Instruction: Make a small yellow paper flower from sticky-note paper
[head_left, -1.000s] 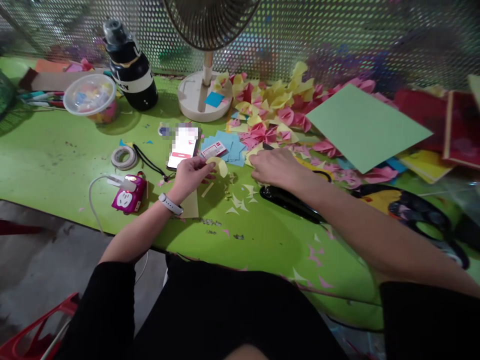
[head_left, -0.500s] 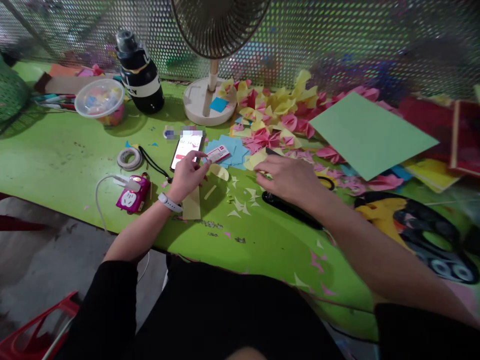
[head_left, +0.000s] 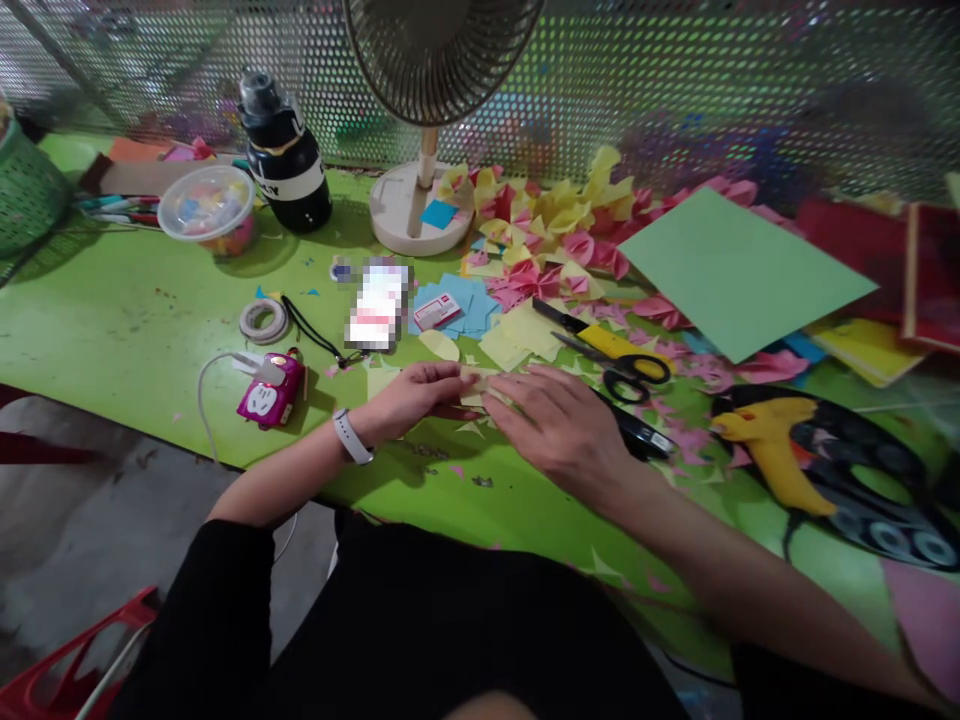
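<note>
My left hand (head_left: pixel 416 393) lies low on the green table (head_left: pixel 135 320), fingers stretched toward the right onto a small pale yellow paper piece (head_left: pixel 477 384). My right hand (head_left: pixel 559 420) rests flat with fingers spread on the same paper from the other side. The fingertips of both hands almost meet over it. A curved yellow cutout (head_left: pixel 439 346) lies just beyond, loose on the table. Small yellow paper scraps (head_left: pixel 471 428) lie around my hands.
Yellow-handled scissors (head_left: pixel 611 352) and a black stapler (head_left: pixel 642 432) lie right of my hands. Farther back are a phone (head_left: pixel 377 305), blue paper squares (head_left: pixel 469 300), folded pink and yellow papers (head_left: pixel 551 225), a green sheet (head_left: pixel 739 270), a fan base (head_left: pixel 409 210), a bottle (head_left: pixel 286 155), a tape roll (head_left: pixel 262 321) and a pink adapter (head_left: pixel 270 390).
Both hands came back toward me from beside the phone and paper pile. The left hand let go of the curved yellow cutout. The scissors, earlier covered by my right hand, now show.
</note>
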